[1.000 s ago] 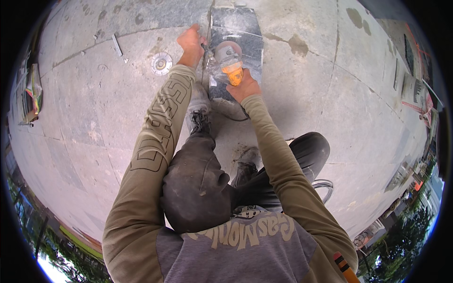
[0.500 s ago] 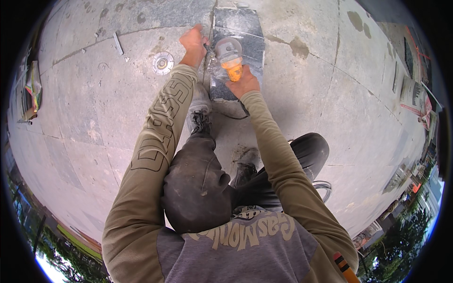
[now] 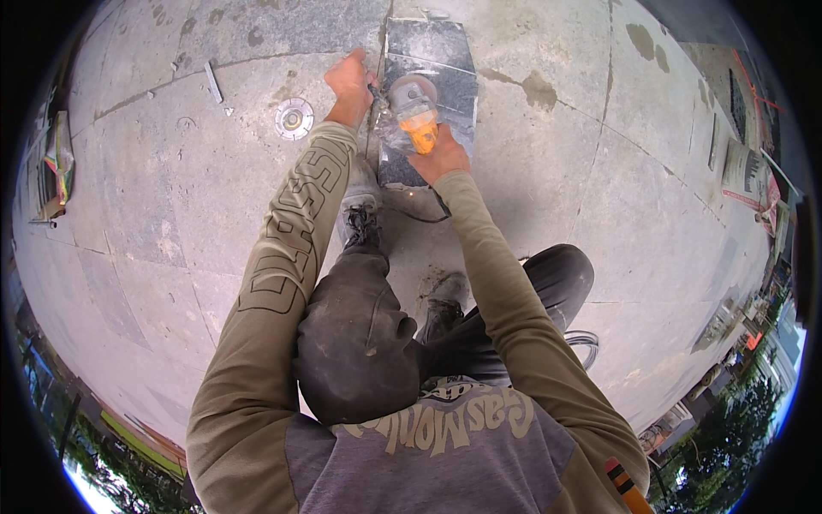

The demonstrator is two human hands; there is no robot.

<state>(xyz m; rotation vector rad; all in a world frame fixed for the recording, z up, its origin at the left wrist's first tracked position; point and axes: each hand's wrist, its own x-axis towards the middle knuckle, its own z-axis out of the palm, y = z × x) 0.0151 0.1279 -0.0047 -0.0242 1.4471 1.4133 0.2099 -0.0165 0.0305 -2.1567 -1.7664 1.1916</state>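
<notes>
An angle grinder (image 3: 419, 128) with an orange body and grey head rests over a dark, dusty stone slab (image 3: 449, 86) on the floor. My right hand (image 3: 443, 156) is wrapped round the near end of its body. At the grinder's left, my left hand (image 3: 349, 84) is closed in a fist; a dark side handle (image 3: 375, 88) shows between it and the grinder head. The grinder's round disc (image 3: 421, 83) shows at the far side of the head. A pale line crosses the slab's far part. My left boot (image 3: 362, 193) stands beside the slab's near left corner.
A spare cutting disc (image 3: 294, 119) lies on the paved floor left of my left forearm. Beyond it is a thin offcut strip (image 3: 213, 82). A dark cable (image 3: 419, 218) curves near the slab's near edge. Bags (image 3: 747, 176) lie at the far right.
The grinder has tilted slightly, so more of its disc shows. A small orange glint now appears near the slab's near edge. Both hands keep their hold, and the view has shifted a little.
</notes>
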